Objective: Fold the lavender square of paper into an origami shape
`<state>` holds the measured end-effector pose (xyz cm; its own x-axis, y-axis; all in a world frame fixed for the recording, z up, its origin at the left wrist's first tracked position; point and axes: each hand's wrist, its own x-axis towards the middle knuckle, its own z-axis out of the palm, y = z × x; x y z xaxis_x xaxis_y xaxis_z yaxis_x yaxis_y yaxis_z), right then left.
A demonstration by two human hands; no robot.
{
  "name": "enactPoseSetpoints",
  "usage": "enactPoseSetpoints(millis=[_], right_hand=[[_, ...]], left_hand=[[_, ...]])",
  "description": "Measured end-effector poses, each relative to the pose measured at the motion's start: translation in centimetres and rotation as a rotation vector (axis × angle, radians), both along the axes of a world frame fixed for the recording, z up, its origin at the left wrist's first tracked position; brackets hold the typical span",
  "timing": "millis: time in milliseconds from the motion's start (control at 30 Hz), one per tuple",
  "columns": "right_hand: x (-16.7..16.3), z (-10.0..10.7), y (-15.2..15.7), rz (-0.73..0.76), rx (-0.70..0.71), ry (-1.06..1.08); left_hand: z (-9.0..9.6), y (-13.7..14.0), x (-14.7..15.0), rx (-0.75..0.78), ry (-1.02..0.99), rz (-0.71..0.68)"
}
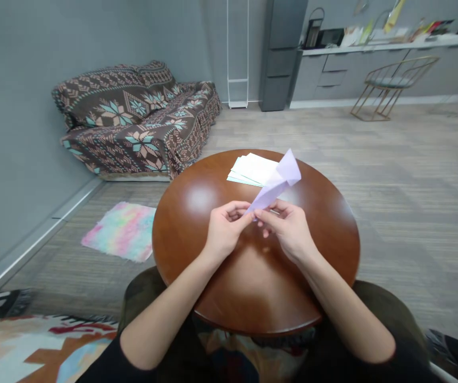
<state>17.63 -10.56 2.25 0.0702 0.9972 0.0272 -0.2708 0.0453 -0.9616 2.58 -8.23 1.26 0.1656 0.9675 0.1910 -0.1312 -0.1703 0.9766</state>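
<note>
A folded sheet of light purple paper (269, 193) is held up over the round table, slanting away to the upper right, its far end flaring into a pointed flap. My left hand (229, 222) pinches its near lower end from the left. From the right, my right hand (286, 222) grips the same end, thumb on top and some fingers curled beneath. Both thumbs almost meet at the paper's near tip. Behind it, a fanned stack of white paper sheets (250, 168) lies on the table, partly hidden by the purple paper.
The brown round wooden table (189, 234) is close in front of my legs. A patterned sofa (141, 117) stands at the back left, with a fluffy pastel mat (121, 230) on the floor. A wire-frame chair (392, 82) is near the kitchen counter (372, 47).
</note>
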Motion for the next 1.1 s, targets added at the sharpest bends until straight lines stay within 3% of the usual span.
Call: enactPoseSetpoints(millis=[400,733,1100], right_hand=[[0.3,0.2,0.3,-0.042,-0.116,0.189],[-0.6,0.5,-0.2,-0.004,-0.186,0.292],[-1.1,0.4,-0.3,-0.002,-0.124,0.274]], left_hand=[[-1.2,0.6,0.3,-0.161,-0.162,-0.056],[-0.9,0.7,0.3,-0.039,-0.209,0.11],[-0.2,0.8,0.7,-0.164,-0.371,0.02]])
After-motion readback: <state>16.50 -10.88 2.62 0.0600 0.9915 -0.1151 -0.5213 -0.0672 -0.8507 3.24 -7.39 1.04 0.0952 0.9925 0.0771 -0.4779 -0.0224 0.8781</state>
